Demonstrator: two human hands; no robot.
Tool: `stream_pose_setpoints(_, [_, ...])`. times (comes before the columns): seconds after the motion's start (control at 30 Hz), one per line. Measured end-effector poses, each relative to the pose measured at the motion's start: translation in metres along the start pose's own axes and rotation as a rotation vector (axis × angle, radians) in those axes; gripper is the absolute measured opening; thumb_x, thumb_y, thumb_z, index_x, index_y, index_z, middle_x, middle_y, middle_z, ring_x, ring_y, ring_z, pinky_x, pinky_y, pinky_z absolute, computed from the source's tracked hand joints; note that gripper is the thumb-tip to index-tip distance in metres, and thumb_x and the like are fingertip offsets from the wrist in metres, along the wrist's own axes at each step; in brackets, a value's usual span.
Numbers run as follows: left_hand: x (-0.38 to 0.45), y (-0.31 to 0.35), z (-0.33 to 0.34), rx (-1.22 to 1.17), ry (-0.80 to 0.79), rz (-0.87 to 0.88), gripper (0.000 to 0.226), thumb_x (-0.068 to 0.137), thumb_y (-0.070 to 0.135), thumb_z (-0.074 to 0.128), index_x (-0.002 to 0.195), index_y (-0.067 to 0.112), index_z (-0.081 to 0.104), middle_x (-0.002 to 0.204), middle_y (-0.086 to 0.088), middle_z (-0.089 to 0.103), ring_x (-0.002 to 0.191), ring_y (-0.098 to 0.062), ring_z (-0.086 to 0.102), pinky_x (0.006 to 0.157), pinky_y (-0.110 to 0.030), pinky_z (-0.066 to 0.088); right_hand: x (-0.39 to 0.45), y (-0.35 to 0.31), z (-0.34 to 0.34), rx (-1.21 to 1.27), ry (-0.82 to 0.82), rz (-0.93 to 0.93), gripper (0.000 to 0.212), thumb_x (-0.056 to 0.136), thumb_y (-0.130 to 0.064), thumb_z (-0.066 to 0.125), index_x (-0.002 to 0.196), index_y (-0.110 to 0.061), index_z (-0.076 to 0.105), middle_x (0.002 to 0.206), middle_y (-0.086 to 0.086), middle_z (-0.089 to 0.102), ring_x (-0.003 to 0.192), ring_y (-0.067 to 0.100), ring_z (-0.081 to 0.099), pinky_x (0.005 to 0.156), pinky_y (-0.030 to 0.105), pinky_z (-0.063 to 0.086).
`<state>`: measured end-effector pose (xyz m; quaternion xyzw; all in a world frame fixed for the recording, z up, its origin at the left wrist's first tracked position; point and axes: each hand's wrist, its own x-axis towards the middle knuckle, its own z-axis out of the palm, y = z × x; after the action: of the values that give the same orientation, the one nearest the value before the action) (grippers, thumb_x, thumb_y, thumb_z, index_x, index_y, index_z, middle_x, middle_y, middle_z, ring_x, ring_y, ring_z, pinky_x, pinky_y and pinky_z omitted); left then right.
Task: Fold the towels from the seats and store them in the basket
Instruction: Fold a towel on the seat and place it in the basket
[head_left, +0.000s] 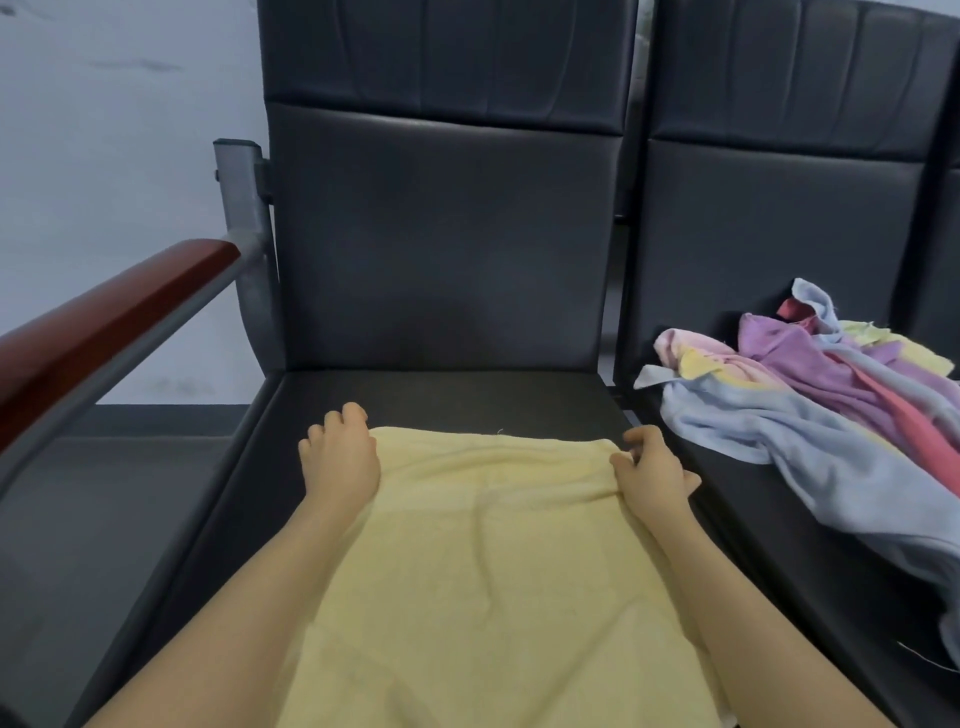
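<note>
Pale yellow terry cloth covers the near half of the dark padded seat (395, 395): one rectangular yellow towel (488, 561) lies spread flat there, its far edge running across the cushion and its near end passing out of view at 6 o'clock. The left hand (340, 457) sits at the towel's far corner at 10 o'clock, fingers curled down onto the corner, though whether they pinch the cloth cannot be told. The right hand (652, 470) sits at the opposite far corner at 2 o'clock, its thumb and fingers bent and closed on the towel's edge. On the neighbouring dark seat (779, 530), at 3 o'clock, a loose heap of crumpled towels (810, 395) in light blue, purple, pink and yellow lies well apart from the spread one. A reddish-brown wooden armrest (104, 317) on a grey metal frame (244, 208) stands at 9 o'clock.
</note>
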<state>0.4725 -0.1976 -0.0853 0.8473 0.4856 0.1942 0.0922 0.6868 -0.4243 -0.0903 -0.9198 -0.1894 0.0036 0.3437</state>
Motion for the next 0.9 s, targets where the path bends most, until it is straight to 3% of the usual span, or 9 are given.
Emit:
stream_pose_setpoints(0.07, [-0.003, -0.004, -0.001, 0.016, 0.013, 0.014, 0.023, 0.099, 0.017, 0.043, 0.121, 0.011, 0.049, 0.118, -0.009, 0.053, 0.106, -0.027, 0.050, 0.088, -0.035, 0.037, 0.001, 0.001, -0.002, -0.071, -0.060, -0.015, 0.031, 0.095, -0.019, 0.047, 0.125, -0.024, 0.049, 0.110, 0.002, 0.061, 0.106, 0.022, 0.052, 0.082, 0.031, 0.019])
stream_pose_setpoints(0.1, [-0.004, -0.006, -0.002, 0.005, 0.023, 0.028, 0.022, 0.099, 0.016, 0.042, 0.118, 0.010, 0.052, 0.116, -0.010, 0.054, 0.102, -0.026, 0.051, 0.086, -0.035, 0.037, 0.001, 0.001, -0.003, -0.116, -0.081, -0.034, 0.031, 0.097, -0.021, 0.046, 0.127, -0.025, 0.051, 0.113, 0.003, 0.061, 0.109, 0.023, 0.050, 0.083, 0.032, 0.020])
stream_pose_setpoints(0.23, [-0.016, -0.007, -0.019, -0.168, 0.108, 0.044, 0.020, 0.099, 0.015, 0.042, 0.109, 0.008, 0.058, 0.109, -0.009, 0.055, 0.091, -0.027, 0.049, 0.080, -0.035, 0.037, -0.010, 0.000, -0.011, 0.057, -0.075, -0.121, 0.016, 0.096, -0.020, 0.046, 0.106, -0.024, 0.059, 0.108, 0.001, 0.059, 0.102, 0.019, 0.049, 0.087, 0.031, 0.021])
stream_pose_setpoints(0.3, [-0.022, -0.007, -0.030, -0.235, 0.177, 0.062, 0.021, 0.099, 0.018, 0.042, 0.106, 0.008, 0.059, 0.106, -0.008, 0.056, 0.089, -0.027, 0.049, 0.079, -0.037, 0.037, -0.022, -0.004, -0.017, 0.219, -0.062, -0.162, 0.008, 0.095, -0.021, 0.049, 0.096, -0.026, 0.055, 0.101, -0.002, 0.059, 0.098, 0.018, 0.049, 0.092, 0.033, 0.031])
stream_pose_setpoints(0.37, [-0.028, -0.009, -0.042, -0.297, 0.228, 0.061, 0.019, 0.098, 0.018, 0.043, 0.102, 0.009, 0.060, 0.104, -0.006, 0.055, 0.091, -0.027, 0.049, 0.079, -0.038, 0.038, -0.033, -0.010, -0.027, 0.346, -0.036, -0.191, 0.004, 0.093, -0.024, 0.052, 0.091, -0.027, 0.054, 0.093, -0.003, 0.060, 0.097, 0.023, 0.053, 0.088, 0.039, 0.044])
stream_pose_setpoints(0.5, [-0.041, -0.015, -0.066, -0.380, 0.264, 0.023, 0.018, 0.096, 0.016, 0.040, 0.096, 0.013, 0.058, 0.101, -0.003, 0.056, 0.088, -0.027, 0.047, 0.081, -0.043, 0.041, -0.056, -0.033, -0.057, 0.473, 0.020, -0.299, 0.006, 0.091, -0.016, 0.059, 0.090, -0.015, 0.053, 0.083, -0.003, 0.057, 0.076, 0.012, 0.051, 0.065, 0.016, 0.040])
stream_pose_setpoints(0.6, [-0.052, -0.021, -0.088, -0.423, 0.287, 0.052, 0.016, 0.096, 0.017, 0.040, 0.092, 0.016, 0.055, 0.095, -0.001, 0.059, 0.086, -0.028, 0.052, 0.077, -0.047, 0.046, -0.076, -0.051, -0.080, 0.583, 0.103, -0.347, 0.010, 0.088, -0.011, 0.061, 0.090, -0.018, 0.055, 0.084, -0.007, 0.058, 0.077, 0.008, 0.053, 0.068, 0.017, 0.042])
stream_pose_setpoints(0.77, [-0.069, -0.020, -0.134, -0.435, 0.414, 0.152, 0.017, 0.098, 0.018, 0.044, 0.095, 0.012, 0.059, 0.093, -0.002, 0.061, 0.080, -0.022, 0.053, 0.072, -0.041, 0.045, -0.107, -0.078, -0.118, 0.663, 0.227, -0.420, 0.024, 0.085, -0.003, 0.061, 0.101, -0.021, 0.056, 0.092, -0.019, 0.058, 0.088, -0.005, 0.055, 0.072, 0.001, 0.038])
stream_pose_setpoints(0.9, [-0.078, -0.017, -0.173, -0.476, 0.470, 0.156, 0.021, 0.098, 0.014, 0.042, 0.102, 0.008, 0.061, 0.101, -0.006, 0.060, 0.089, -0.025, 0.055, 0.075, -0.035, 0.040, -0.121, -0.095, -0.143, 0.726, 0.332, -0.446, 0.016, 0.084, -0.006, 0.065, 0.094, -0.018, 0.060, 0.084, -0.010, 0.061, 0.077, 0.003, 0.056, 0.068, 0.007, 0.043])
